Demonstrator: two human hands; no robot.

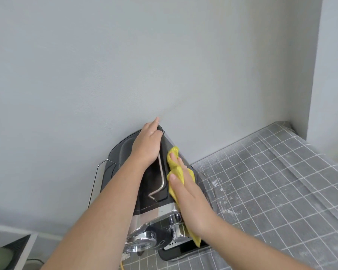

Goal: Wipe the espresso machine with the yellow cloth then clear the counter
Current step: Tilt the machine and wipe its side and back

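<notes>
Our right hand (187, 191), fingers straight, pressed the yellow cloth (177, 172) flat against the espresso machine (154, 213), the palm hiding much of it. Our left hand (146, 145) lay atop the machine, fingers lost past its far edge, grip unclear.

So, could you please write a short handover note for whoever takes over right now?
Left hand rests on top of the espresso machine, at the rear, steadying it.
Right hand presses the yellow cloth flat against the machine's right side.
Done: wiping is under way; how much, cannot tell.
Left: finish wiping, then clear the counter.
</notes>
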